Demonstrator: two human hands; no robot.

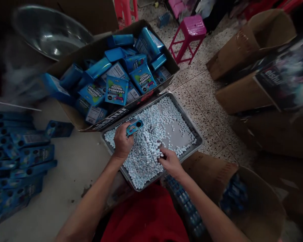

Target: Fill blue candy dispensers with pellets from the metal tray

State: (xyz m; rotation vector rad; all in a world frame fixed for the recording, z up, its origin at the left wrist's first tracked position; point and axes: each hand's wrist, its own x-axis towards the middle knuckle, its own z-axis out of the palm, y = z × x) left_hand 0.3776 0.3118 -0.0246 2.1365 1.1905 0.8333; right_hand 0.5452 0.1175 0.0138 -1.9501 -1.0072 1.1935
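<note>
A metal tray [192, 129] lies in front of me, heaped with small pale blue and white candies [143, 148]. My left hand [122, 143] is closed on a small blue candy dispenser [134, 127] and holds it just above the candies at the tray's near left. My right hand [169, 161] rests on the candies at the tray's near edge, fingers curled into the pile; what they pinch is hidden.
A cardboard box [166, 57] full of blue candy cartons stands behind the tray. Flat blue card packs [17, 158] pile up at the left of the table. A steel bowl [50, 32] sits at the back left. Cardboard boxes [252, 37] and a pink stool [190, 33] stand on the floor.
</note>
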